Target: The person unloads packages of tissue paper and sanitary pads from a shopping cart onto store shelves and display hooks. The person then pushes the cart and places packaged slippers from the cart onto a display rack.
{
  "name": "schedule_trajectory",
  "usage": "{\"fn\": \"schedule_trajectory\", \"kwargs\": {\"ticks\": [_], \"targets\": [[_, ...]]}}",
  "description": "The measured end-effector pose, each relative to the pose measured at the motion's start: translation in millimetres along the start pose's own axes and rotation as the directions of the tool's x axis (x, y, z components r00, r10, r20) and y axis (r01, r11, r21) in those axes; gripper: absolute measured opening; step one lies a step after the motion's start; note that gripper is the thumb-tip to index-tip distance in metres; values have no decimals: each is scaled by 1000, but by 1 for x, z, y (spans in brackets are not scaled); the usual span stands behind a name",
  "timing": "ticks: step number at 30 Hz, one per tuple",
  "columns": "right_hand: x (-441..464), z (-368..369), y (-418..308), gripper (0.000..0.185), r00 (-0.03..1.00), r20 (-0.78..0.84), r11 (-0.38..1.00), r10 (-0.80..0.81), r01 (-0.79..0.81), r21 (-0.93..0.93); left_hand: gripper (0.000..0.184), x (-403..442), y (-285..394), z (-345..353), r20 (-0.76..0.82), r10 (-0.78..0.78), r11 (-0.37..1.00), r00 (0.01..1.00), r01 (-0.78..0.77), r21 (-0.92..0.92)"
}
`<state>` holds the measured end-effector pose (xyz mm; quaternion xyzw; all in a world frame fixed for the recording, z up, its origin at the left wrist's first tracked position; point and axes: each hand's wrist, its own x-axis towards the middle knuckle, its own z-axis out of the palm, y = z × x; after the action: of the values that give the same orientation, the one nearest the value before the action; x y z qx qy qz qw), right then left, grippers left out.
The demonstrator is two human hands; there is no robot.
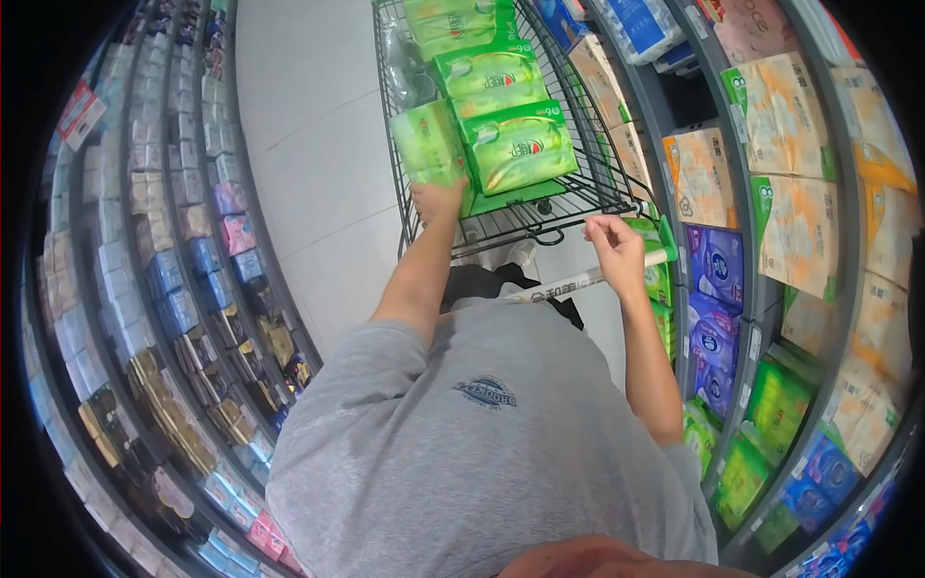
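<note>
A black wire shopping cart stands in front of me, with several green tissue packs inside. My left hand is at the lower end of the left green pack, its fingers wrapped round the pack's edge. Beside that pack, to the right, lies another green pack, and one more lies beyond it. My right hand is raised above the right end of the cart's handle, fingers curled together, with nothing visible in them.
Shelves of small packs line the left side. On the right, shelves hold orange-and-white packs, purple packs and green packs. Pale floor tiles run left of the cart.
</note>
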<state>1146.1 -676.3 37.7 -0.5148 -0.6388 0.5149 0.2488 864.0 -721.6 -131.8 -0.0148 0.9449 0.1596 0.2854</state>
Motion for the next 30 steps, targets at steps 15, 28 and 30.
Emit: {"fn": "schedule_trajectory", "kwargs": {"ticks": [15,28,30], "targets": [[87,20,-11,16,982,181,997,-56,45,64,78,-15,34,-62,-77,218,955,973,-229,-189],[154,46,-81,74,966,218,791,141,-242,562,54,-59,38,-292,457,766,599,452,-246,-762],[148,18,-103,89,908,418,595,9,-341,728,58,-64,45,-299,484,792,586,373,-238,-775]]}}
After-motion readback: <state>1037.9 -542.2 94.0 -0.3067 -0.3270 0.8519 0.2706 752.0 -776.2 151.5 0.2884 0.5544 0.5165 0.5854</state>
